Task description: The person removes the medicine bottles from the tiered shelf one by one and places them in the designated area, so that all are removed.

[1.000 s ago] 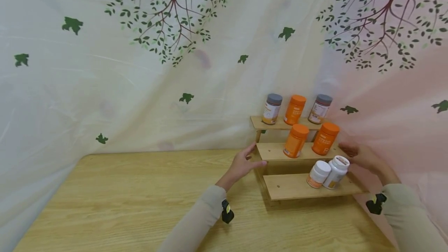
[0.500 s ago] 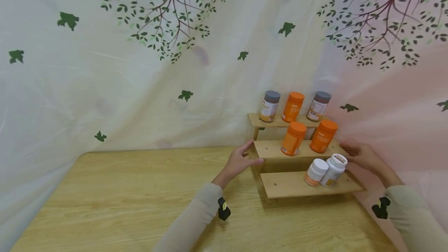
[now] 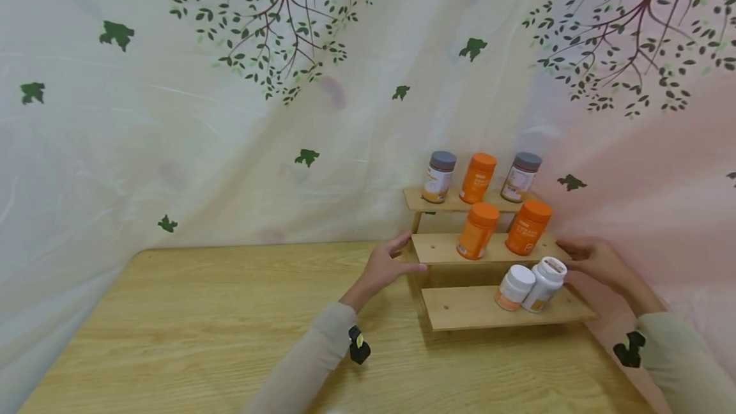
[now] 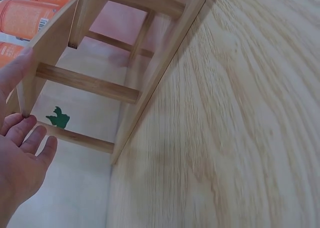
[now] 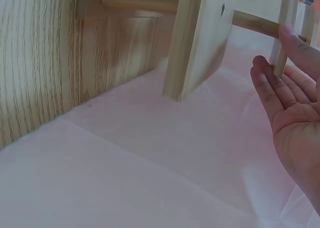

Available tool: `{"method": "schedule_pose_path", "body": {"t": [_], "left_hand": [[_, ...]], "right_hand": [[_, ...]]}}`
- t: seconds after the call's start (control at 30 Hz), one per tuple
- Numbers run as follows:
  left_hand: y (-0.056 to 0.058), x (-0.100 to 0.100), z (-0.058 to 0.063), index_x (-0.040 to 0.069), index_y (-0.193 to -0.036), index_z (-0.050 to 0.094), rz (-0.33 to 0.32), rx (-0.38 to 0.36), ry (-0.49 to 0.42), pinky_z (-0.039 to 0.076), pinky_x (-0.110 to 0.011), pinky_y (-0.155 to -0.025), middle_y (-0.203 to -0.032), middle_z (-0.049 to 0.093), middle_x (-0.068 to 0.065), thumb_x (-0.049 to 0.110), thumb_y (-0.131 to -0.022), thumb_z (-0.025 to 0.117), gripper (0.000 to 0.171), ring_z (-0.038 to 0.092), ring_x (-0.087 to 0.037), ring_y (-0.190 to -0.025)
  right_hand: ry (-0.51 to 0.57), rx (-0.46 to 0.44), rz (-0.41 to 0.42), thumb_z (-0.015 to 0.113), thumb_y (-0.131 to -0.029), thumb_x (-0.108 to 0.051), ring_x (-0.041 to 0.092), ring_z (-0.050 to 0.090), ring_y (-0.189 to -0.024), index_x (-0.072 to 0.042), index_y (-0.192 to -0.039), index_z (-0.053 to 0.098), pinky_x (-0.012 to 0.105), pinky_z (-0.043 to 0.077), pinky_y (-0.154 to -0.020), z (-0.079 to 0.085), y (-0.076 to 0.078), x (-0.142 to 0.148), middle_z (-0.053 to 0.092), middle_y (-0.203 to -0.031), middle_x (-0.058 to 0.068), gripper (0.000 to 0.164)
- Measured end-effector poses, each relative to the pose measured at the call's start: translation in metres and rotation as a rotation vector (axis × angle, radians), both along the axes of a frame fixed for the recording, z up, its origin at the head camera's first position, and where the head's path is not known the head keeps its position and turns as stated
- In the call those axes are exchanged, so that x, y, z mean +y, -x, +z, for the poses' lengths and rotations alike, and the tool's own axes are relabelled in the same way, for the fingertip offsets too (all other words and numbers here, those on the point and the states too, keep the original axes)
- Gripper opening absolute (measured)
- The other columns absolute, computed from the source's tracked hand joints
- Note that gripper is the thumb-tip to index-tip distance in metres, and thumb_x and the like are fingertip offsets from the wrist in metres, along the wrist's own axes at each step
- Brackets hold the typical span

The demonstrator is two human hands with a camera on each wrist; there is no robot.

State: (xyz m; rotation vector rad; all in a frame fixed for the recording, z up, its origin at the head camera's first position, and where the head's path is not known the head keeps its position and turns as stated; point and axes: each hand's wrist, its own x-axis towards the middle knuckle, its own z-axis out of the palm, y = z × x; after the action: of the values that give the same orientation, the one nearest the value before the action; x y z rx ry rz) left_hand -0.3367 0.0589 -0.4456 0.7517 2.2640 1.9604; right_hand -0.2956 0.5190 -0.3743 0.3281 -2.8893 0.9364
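Note:
A three-tier wooden display rack (image 3: 462, 309) stands at the right of the table with several bottles on it. My left hand (image 3: 381, 272) grips the left end of its middle shelf, thumb at the front edge and fingers toward the back. At the opposite end, my right hand (image 3: 602, 268) holds the same shelf between thumb and fingers. The right wrist view shows those fingertips (image 5: 259, 62) right at the shelf's end. Two orange bottles (image 3: 478, 232) stand on the middle tier. A short white bottle (image 3: 515, 287) and a taller white bottle (image 3: 545, 284) share the lowest one.
Along the top tier stand two grey-capped bottles (image 3: 439, 177) and an orange bottle (image 3: 478, 179). Behind the rack hangs a pale curtain (image 3: 241, 165) printed with leaves and branches. The wooden table (image 3: 218, 331) extends left, and its right edge runs close beside the rack.
The rack has slid slightly left with its bottles, both hands moving along with it. Their hold on the middle shelf's ends looks the same.

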Motion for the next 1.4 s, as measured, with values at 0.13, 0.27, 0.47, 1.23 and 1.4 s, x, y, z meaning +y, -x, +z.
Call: {"method": "schedule_pose_path", "body": {"t": [0.13, 0.27, 0.47, 1.23, 1.4], "left_hand": [[-0.002, -0.01, 0.0, 0.006, -0.153, 0.046, 0.012, -0.016, 0.018, 0.04, -0.052, -0.118, -0.157, 0.047, -0.009, 0.026, -0.08, 0.089, 0.087, 0.047, -0.03, -0.144], [-0.003, -0.022, -0.001, 0.009, -0.152, 0.048, 0.017, -0.03, 0.016, 0.04, -0.053, -0.117, -0.155, 0.051, -0.008, 0.027, -0.078, 0.09, 0.086, 0.048, -0.034, -0.143], [-0.004, -0.042, 0.002, 0.008, -0.15, 0.051, 0.027, -0.013, 0.021, 0.04, -0.053, -0.117, -0.152, 0.055, -0.009, 0.024, -0.078, 0.09, 0.084, 0.051, -0.031, -0.141], [-0.012, -0.162, 0.002, 0.005, -0.15, 0.049, 0.021, -0.003, 0.045, 0.034, -0.056, -0.121, -0.154, 0.051, -0.014, 0.017, -0.08, 0.088, 0.081, 0.046, -0.033, -0.145], [-0.016, -0.188, 0.005, 0.008, -0.149, 0.052, 0.039, -0.005, 0.085, 0.035, -0.058, -0.119, -0.153, 0.052, -0.015, 0.019, -0.08, 0.088, 0.079, 0.046, -0.037, -0.144]], "right_hand": [[-0.033, -0.064, -0.03, 0.072, -0.097, -0.025, -0.019, 0.055, -0.1, 0.014, -0.142, 0.049, 0.008, 0.052, -0.08, 0.0, -0.002, -0.005, 0.051, -0.142, 0.037, 0.064], [-0.08, -0.096, -0.062, 0.072, -0.096, -0.032, 0.02, 0.071, -0.113, 0.01, -0.145, 0.048, 0.024, 0.06, -0.085, 0.001, -0.003, -0.013, 0.05, -0.144, 0.034, 0.069], [-0.095, -0.12, -0.068, 0.07, -0.096, -0.04, 0.05, 0.058, -0.127, 0.007, -0.147, 0.047, 0.055, 0.056, -0.097, 0.003, -0.004, -0.031, 0.048, -0.147, 0.034, 0.073], [0.135, -0.166, 0.107, 0.069, -0.098, -0.03, 0.049, 0.052, -0.134, 0.006, -0.15, 0.043, 0.057, 0.049, -0.106, -0.007, 0.008, -0.123, 0.044, -0.153, 0.031, 0.069], [0.149, -0.079, 0.122, 0.075, -0.094, -0.027, 0.045, 0.061, -0.125, 0.007, -0.143, 0.052, 0.043, 0.058, -0.097, -0.011, 0.008, -0.145, 0.054, -0.145, 0.03, 0.064]]}}
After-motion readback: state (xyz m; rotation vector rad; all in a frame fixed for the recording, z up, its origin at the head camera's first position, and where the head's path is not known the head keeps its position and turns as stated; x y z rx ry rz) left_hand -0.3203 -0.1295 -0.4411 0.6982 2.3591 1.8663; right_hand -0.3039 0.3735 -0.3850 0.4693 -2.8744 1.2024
